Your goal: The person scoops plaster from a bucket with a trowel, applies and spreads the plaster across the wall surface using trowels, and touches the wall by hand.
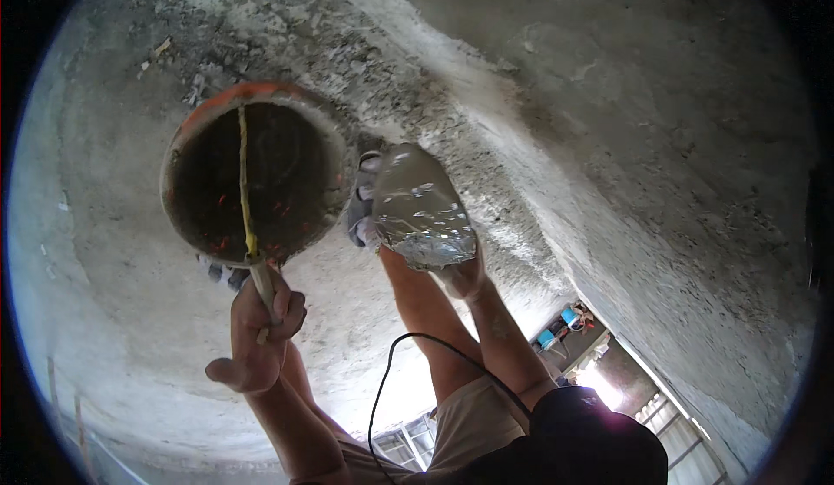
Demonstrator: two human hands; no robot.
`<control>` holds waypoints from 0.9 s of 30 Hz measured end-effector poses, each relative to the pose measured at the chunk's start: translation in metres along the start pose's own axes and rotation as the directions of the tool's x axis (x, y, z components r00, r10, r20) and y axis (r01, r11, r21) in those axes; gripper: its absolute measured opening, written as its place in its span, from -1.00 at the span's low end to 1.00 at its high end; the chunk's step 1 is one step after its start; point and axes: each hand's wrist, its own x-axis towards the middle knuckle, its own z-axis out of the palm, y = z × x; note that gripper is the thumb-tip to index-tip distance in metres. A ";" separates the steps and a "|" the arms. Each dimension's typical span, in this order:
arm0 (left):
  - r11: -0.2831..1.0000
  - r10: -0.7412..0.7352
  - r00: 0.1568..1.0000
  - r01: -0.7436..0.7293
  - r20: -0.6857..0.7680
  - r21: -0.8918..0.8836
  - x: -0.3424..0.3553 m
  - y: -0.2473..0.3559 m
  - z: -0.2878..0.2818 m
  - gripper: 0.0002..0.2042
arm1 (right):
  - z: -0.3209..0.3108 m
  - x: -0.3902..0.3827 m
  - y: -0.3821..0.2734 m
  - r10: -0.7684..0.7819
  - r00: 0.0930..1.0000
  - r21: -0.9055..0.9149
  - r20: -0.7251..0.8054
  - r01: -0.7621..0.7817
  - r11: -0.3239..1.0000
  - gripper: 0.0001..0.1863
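Observation:
My left hand point(268, 320) is wrapped round the pale grip of a handle that runs, yellowed, across a round bucket point(261, 92) with an orange outer edge and a dark, stained inside. Beside the bucket, my right hand point(460, 278) is mostly hidden beneath a flat, oval heap of wet grey mortar point(420, 203), which looks carried on a tool I cannot make out; its fingers do not show. A grey shoe point(363, 203) is partly behind the mortar, and another shows behind the bucket's lower edge.
My bare legs stand on rough grey concrete point(130, 224), with crumbled debris point(304, 42) above the bucket. A plastered wall point(660, 112) runs along the right. A black cable point(417, 336) loops near my legs. Blue containers point(569, 317), bright openings and metal bars appear at the lower right.

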 end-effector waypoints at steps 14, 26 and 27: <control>0.999 0.000 0.995 0.004 -0.097 0.046 0.007 0.006 0.019 0.05 | -0.019 -0.031 0.012 0.362 0.891 0.125 0.275 -0.406 0.905 -0.58; 0.999 -0.015 0.993 0.021 -0.119 0.045 0.005 0.004 0.017 0.06 | -0.015 0.019 0.070 -0.248 0.893 -0.136 -0.376 0.211 0.968 -0.71; 0.999 -0.015 0.990 0.021 -0.141 0.041 0.005 0.003 0.018 0.05 | -0.015 0.031 0.073 -0.371 0.859 -0.278 -0.353 0.282 0.918 -0.71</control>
